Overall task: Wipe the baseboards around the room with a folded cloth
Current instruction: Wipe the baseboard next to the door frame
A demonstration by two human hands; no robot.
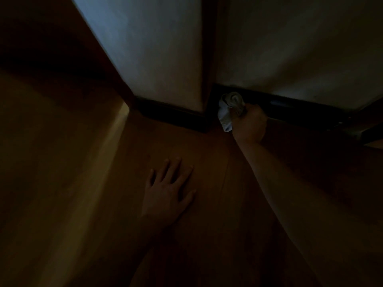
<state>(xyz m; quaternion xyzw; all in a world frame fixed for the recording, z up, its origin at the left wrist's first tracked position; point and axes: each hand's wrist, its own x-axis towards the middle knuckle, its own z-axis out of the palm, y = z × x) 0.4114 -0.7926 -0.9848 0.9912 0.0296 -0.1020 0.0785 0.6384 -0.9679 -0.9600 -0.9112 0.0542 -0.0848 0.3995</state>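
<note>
The room is dim. A dark baseboard (294,107) runs along the foot of a pale wall, bending round a dark corner post. My right hand (249,123) grips a bunched white cloth (228,110) and holds it against the baseboard just right of the corner. The cloth's lower end hangs toward the floor. My left hand (167,187) rests flat on the wooden floor with its fingers spread, well below and left of the cloth.
A second stretch of baseboard (172,113) runs left of the corner post (208,59). Wooden floor (207,204) fills the lower view. A lighter strip of floor (62,162) lies at the left. A dark object (371,129) sits at the far right edge.
</note>
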